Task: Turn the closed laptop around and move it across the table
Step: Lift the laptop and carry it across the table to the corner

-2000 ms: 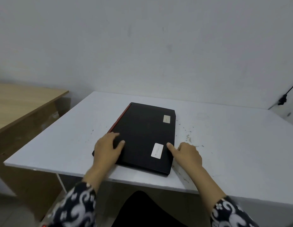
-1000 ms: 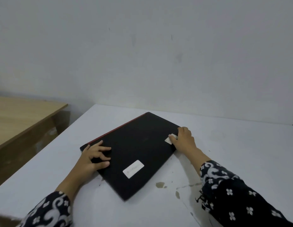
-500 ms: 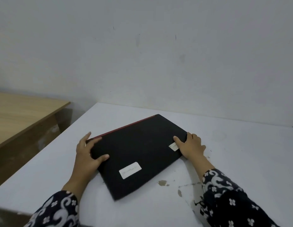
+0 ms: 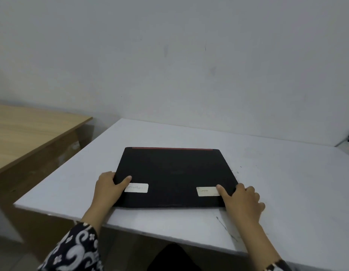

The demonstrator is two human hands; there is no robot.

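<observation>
- We hold the closed black laptop (image 4: pixel 175 177) at its two near corners; it lies flat on the white surface (image 4: pixel 286 182), squared to us, red strip along the far edge, near edge just inside the surface's front edge
- Left hand (image 4: pixel 109 189) grasps the near-left corner: thumb on the lid beside the left label (image 4: pixel 136 188), fingers wrapped over the side edge
- Right hand (image 4: pixel 242 200) grasps the near-right corner: thumb resting on the right label (image 4: pixel 207 191), fingers curled round the side; whether any fingertips reach under the base, we cannot tell
- Step in hand, as we judge it: the turn looks about finished and what is left is the move across the surface
- To do it well, we should keep both hands pressing evenly so the laptop does not skew, and keep the base flat instead of tipping one corner up
- We would rather push from the sides than drag by the lid, so the lid does not lift off the base
- Scuffs and specks mark the surface to the right of the laptop; grit there may scratch the base, so a slight lift could beat a hard slide
- A wooden desk (image 4: pixel 29 132) stands apart on the left, well clear of the path
</observation>
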